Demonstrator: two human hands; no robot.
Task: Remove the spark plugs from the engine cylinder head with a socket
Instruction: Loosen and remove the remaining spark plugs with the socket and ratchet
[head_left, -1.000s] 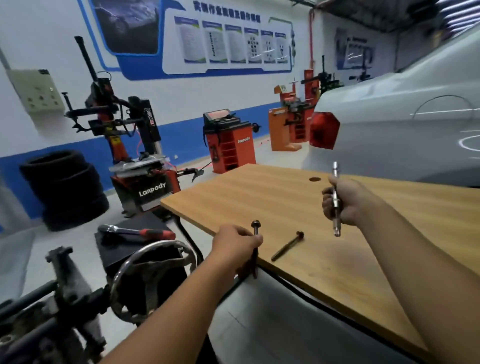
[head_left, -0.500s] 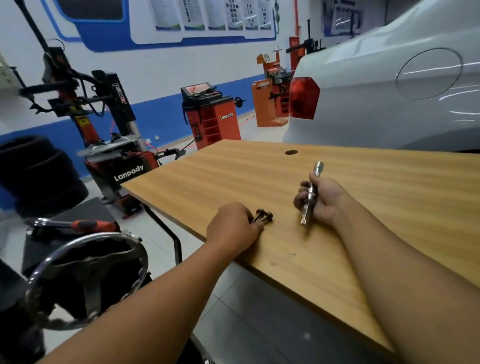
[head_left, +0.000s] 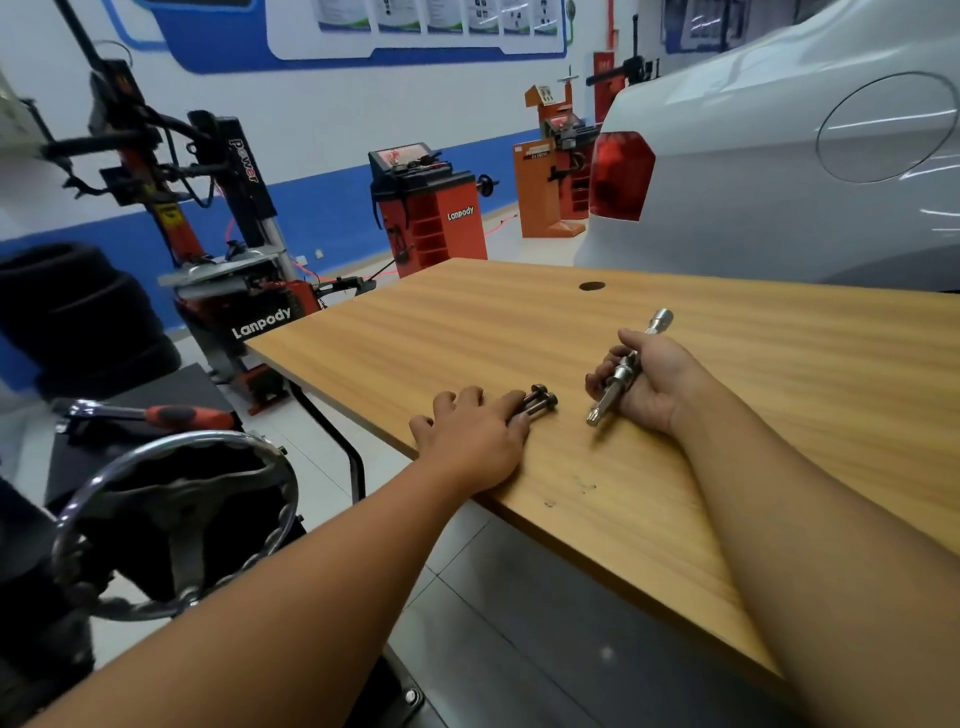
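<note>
My right hand (head_left: 652, 387) rests on the wooden table (head_left: 779, 415) with its fingers curled round a long silver socket tool (head_left: 626, 366). The tool's wide end points away from me and its narrow tip touches the tabletop. Two dark bolts (head_left: 540, 401) lie side by side on the table, just left of that tip. My left hand (head_left: 472, 436) lies palm down near the table's left edge. Its fingers are stretched out over the bolts' shanks, so only the bolt heads show. No cylinder head is in view.
A red-handled ratchet (head_left: 156, 415) lies on a black stand at the left, above a chrome handwheel (head_left: 171, 519). Beyond the table stand a tyre changer (head_left: 234, 270) and a red wheel balancer (head_left: 431, 208). A white car (head_left: 779, 171) is behind the table, at the right.
My left hand brought its upright bolt down beside the one lying on the table and flattened over both. My right hand lowered the socket tool from upright until it rested on the tabletop.
</note>
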